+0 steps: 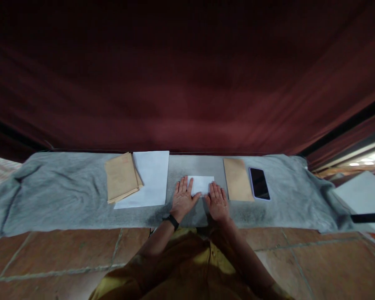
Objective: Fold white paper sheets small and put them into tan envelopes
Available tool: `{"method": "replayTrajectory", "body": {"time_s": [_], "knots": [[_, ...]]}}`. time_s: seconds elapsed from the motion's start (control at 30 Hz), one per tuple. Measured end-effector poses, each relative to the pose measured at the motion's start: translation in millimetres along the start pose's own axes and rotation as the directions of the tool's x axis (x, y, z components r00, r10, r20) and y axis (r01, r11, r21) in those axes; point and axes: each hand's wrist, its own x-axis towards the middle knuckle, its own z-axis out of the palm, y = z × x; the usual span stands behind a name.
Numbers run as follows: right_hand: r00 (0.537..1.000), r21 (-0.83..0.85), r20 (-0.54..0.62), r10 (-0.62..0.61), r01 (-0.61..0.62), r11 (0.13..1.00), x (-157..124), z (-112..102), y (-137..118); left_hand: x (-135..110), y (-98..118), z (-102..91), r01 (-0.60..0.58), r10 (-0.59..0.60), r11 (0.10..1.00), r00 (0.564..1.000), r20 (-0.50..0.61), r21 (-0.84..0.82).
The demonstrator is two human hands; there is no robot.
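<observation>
A small white rectangle of paper (202, 183), which looks folded, lies flat on the grey cloth in front of me. My left hand (183, 198) rests flat on its left end, fingers stretched out and thumb reaching along the near edge. On the right end lies my right hand (218, 203), palm down with its fingers straight and close together. Neither hand grasps anything. A brown envelope (238, 180) lies just right of my right hand. To the left of my left hand are white sheets (153, 179), partly covered by a stack of brown envelopes (121, 177).
The grey cloth (65, 187) covers a long narrow surface and hangs in folds at both ends. A phone (260, 183) with a dark screen lies beyond the right envelope. A dark red curtain (181, 104) rises behind. Tiled floor (325, 262) shows below.
</observation>
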Motion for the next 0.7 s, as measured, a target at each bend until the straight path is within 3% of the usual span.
{"method": "replayTrajectory", "body": {"time_s": [0.27, 0.7], "knots": [[1.0, 0.052, -0.011, -0.021, 0.022, 0.998, 20.4, 6.3, -11.5, 0.3, 1.2, -4.7, -0.011, 0.01, 0.999, 1.0, 0.011, 0.036], [1.0, 0.037, -0.016, 0.02, -0.02, 0.999, 37.0, 18.0, 11.5, -1.1, -1.6, 2.7, -0.014, 0.014, 1.0, 1.0, -0.002, 0.024]]}}
